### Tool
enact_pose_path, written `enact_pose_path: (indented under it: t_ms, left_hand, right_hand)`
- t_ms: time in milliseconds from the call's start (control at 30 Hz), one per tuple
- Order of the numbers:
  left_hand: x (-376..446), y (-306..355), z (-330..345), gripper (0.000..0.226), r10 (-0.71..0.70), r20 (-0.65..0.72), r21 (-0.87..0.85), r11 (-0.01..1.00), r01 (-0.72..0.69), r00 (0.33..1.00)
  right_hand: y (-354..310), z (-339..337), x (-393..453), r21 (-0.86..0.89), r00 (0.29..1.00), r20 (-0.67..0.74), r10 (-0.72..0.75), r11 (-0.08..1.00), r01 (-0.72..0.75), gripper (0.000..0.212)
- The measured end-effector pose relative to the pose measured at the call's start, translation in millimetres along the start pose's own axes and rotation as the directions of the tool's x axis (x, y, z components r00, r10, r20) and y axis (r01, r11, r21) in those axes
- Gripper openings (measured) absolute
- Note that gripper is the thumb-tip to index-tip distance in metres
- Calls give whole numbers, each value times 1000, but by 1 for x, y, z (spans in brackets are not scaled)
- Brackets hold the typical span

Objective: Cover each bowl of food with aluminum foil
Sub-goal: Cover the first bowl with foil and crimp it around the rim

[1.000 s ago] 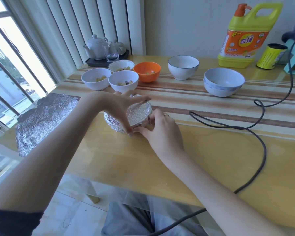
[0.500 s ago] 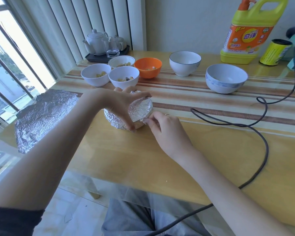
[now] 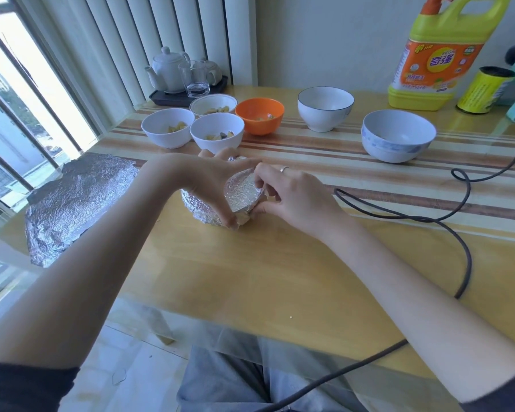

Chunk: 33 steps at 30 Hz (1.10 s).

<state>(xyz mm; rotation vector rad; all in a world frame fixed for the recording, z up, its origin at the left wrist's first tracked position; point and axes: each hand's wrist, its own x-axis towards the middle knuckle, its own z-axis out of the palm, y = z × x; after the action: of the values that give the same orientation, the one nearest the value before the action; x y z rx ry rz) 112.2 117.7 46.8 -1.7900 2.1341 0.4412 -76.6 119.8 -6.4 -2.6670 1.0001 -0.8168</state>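
Both hands on foil-wrapped bowl (image 3: 241,193) at table centre: left hand (image 3: 208,185) curls over its 9 o'clock side, right hand (image 3: 292,193) pinches the foil rim at 3 o'clock. Uncovered bowls (image 3: 216,133) sit at 12 o'clock; spare foil (image 3: 72,203) at 9 o'clock, nearer left hand.

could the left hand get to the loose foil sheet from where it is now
Probably yes. The foil sheet lies flat at the table's left edge with nothing on it, on the left hand's own side. But that hand is gripping the foil-wrapped bowl and would have to let go first.
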Motion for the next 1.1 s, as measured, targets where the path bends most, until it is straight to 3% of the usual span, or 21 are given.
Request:
enact_pose_path:
  t_ms: [167, 333, 467, 667, 833, 1000, 1100]
  left_hand:
    - [-2, 0, -1, 120, 5, 8, -11, 1000, -5, 1000]
    - [-1, 0, 0, 119, 1, 8, -13, 1000, -1, 1000]
    - [0, -2, 1, 121, 7, 0, -15, 1000, -7, 1000]
    - [0, -3, 3, 121, 16, -15, -40, 999, -17, 1000]
    - [-1, -1, 3, 120, -26, -18, -53, 998, 25, 999]
    - [-1, 0, 1, 121, -48, -8, -50, 998, 47, 999]
    - [-1, 0, 2, 122, -56, -9, -53, 997, 56, 998]
  right_hand:
    - [8, -4, 17, 247, 987, 153, 49, 965, -86, 42]
    - [5, -7, 14, 278, 957, 279, 72, 948, -152, 57]
    - [-2, -1, 8, 335, 981, 133, 142, 925, -179, 54]
    - [1, 1, 9, 341, 988, 103, 115, 929, -143, 55]
    - [2, 9, -23, 547, 919, 55, 390, 758, -355, 48]
    - [-3, 19, -22, 626, 872, -35, 488, 691, -362, 27]
    - [-9, 25, -20, 613, 858, -103, 502, 712, -343, 16]
